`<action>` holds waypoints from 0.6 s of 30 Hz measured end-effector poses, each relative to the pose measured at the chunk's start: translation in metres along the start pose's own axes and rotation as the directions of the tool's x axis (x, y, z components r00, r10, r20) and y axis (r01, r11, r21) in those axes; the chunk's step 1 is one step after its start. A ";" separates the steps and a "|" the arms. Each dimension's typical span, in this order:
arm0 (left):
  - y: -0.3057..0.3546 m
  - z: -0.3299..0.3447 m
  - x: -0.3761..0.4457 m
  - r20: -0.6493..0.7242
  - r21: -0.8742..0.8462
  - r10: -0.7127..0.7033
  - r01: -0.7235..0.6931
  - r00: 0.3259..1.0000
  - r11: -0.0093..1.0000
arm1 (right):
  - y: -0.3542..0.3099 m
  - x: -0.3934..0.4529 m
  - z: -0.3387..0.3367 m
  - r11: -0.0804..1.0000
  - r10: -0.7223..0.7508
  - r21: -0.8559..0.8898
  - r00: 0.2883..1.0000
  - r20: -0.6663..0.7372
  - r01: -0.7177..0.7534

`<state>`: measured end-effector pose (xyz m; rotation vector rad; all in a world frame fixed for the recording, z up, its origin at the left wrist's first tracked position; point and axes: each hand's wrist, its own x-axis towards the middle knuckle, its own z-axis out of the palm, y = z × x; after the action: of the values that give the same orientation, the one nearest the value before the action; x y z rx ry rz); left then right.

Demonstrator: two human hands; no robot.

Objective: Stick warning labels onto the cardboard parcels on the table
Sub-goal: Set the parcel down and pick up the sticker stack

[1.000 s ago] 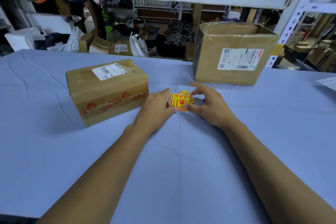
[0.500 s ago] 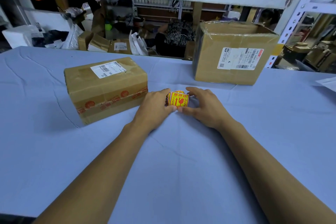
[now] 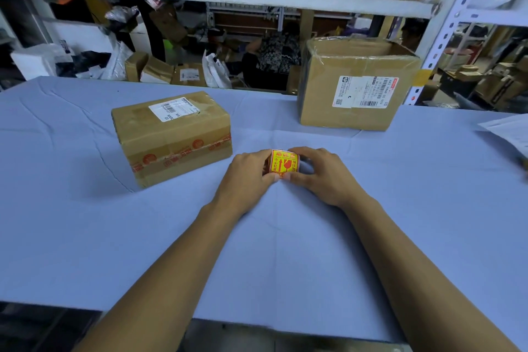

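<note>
Both the left hand [image 3: 247, 173] and right hand [image 3: 317, 173] pinch the stack of warning labels [image 3: 284, 162] mid-table. The person should probably peel one label cleanly by a corner, keeping the rest squared.

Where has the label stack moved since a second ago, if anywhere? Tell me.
No. The label stack stays just right of the small parcel's near corner; the left hand and right hand only squared it up.

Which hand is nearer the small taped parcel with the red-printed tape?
Left. The left hand sits just off the small parcel's near right corner, gripping the warning labels. The right hand is beyond the labels, farther from it.
</note>
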<state>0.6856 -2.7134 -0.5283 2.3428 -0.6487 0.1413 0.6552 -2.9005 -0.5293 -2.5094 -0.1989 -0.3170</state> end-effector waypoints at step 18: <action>-0.002 0.003 0.004 0.004 -0.009 0.047 -0.047 0.999 0.999 | 0.003 0.002 0.007 0.999 0.051 0.010 0.995 -0.083 -0.050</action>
<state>0.6901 -2.7155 -0.5306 2.3211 -0.7051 0.1546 0.6594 -2.8987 -0.5357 -2.4835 -0.1028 -0.3981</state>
